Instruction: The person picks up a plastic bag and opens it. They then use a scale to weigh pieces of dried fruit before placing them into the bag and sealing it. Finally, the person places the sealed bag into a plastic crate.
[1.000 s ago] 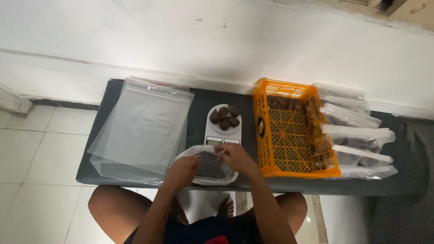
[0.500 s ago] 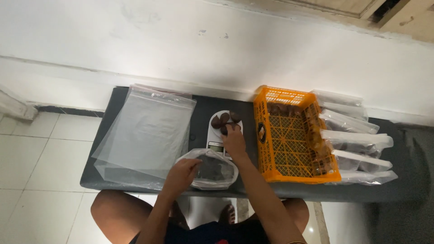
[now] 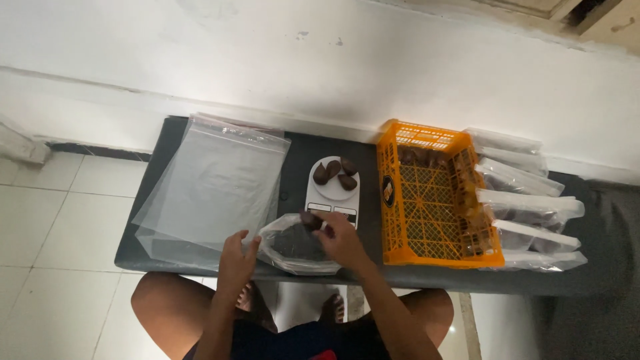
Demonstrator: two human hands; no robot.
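Observation:
A small white kitchen scale stands mid-table with three dark brown fruits on its round pan. In front of it lies an open clear plastic bag partly filled with the same dark fruits. My right hand is at the bag's mouth, its fingers closed on one dark fruit. My left hand rests at the bag's left edge by the table's front, fingers apart and holding nothing that I can see.
A stack of empty clear zip bags covers the left of the dark table. An orange plastic crate with a few dark fruits stands right of the scale. Beyond it lie several filled bags. White wall behind.
My right hand came back from the scale pan to the bag's mouth with one fruit, leaving three on the pan. My left hand slid off the bag's rim to its left side.

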